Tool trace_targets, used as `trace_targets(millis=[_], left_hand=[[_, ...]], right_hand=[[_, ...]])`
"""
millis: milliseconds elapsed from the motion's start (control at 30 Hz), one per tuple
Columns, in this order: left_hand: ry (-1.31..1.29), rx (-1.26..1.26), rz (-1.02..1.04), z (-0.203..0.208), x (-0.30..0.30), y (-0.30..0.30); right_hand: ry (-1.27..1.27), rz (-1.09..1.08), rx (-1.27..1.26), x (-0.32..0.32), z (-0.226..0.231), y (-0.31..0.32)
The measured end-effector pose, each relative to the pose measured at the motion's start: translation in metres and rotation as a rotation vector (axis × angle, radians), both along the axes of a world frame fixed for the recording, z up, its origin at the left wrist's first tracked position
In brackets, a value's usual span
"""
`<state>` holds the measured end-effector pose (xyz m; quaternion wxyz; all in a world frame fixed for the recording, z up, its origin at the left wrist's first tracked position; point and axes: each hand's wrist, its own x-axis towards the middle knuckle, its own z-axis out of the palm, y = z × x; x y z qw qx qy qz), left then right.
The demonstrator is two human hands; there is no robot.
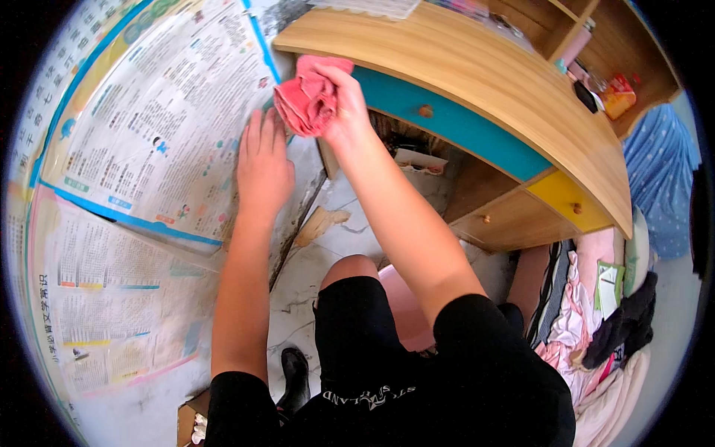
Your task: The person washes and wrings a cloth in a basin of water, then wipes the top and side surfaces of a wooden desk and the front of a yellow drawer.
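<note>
A crumpled red cloth (304,100) is gripped in my right hand (344,100), raised near the left end of a wooden desk (447,56). My left hand (266,167) lies flat with its fingers stretched out, against the lower right part of a printed poster (167,127) with blue edging on the wall. The cloth is just above and right of the left fingertips, by the poster's right edge. Part of the right fingers is hidden behind the cloth's folds.
Under the desktop are a blue drawer (454,123) and a yellow drawer (570,201). A second poster (126,298) hangs lower on the wall. A pink tub (406,309) stands by my legs. Clothes and bedding (570,298) lie at the right, and a cardboard box (188,425) sits at lower left.
</note>
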<state>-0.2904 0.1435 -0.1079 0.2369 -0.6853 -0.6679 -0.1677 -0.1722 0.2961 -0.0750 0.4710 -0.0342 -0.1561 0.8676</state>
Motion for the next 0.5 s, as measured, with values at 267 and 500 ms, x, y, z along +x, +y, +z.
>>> trace_targets(millis=[267, 500], left_hand=[[0.037, 0.020, 0.091, -0.024, -0.050, -0.010], [-0.074, 0.036, 0.082, -0.027, -0.033, 0.003]], right_hand=[[-0.014, 0.175, -0.071, -0.044, -0.004, 0.023], [0.051, 0.000, -0.019, -0.067, 0.016, 0.020]])
